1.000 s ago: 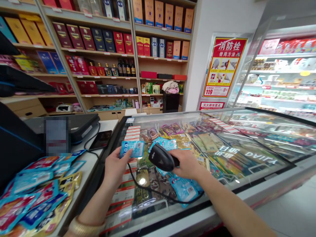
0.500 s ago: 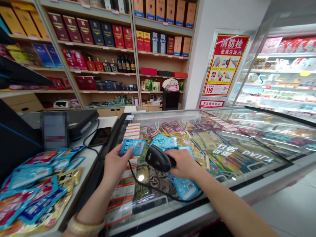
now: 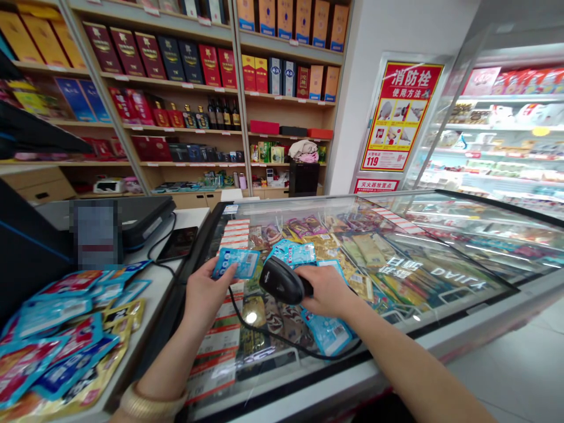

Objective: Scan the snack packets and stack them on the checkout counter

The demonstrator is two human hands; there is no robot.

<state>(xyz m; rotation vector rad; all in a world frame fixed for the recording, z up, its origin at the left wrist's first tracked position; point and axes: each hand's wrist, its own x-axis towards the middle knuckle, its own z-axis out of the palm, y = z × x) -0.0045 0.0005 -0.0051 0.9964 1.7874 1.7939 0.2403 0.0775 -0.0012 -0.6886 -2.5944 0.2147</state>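
Observation:
Pinched in my left hand [image 3: 206, 291] is a small blue snack packet [image 3: 245, 264], held up over the freezer's glass top. My right hand [image 3: 325, 291] is wrapped around the handle of a black barcode scanner [image 3: 282, 281], whose head points left at the packet, a small distance apart from it. A black cable [image 3: 273, 336] curves from the scanner across the glass. More blue packets [image 3: 299, 253] lie on the glass behind the scanner, and another blue packet [image 3: 331, 333] lies under my right wrist.
On the counter at left, a heap of blue, red and gold packets [image 3: 57, 314] lies beside a dark phone [image 3: 177, 244] and a black scale-like device [image 3: 147, 220]. The chest freezer [image 3: 440, 329] spans the middle. Shelves of boxes and bottles [image 3: 224, 114] stand behind.
Almost nothing differs. Both hands, the packet and the scanner keep their places, with only a very slight shift of the camera view.

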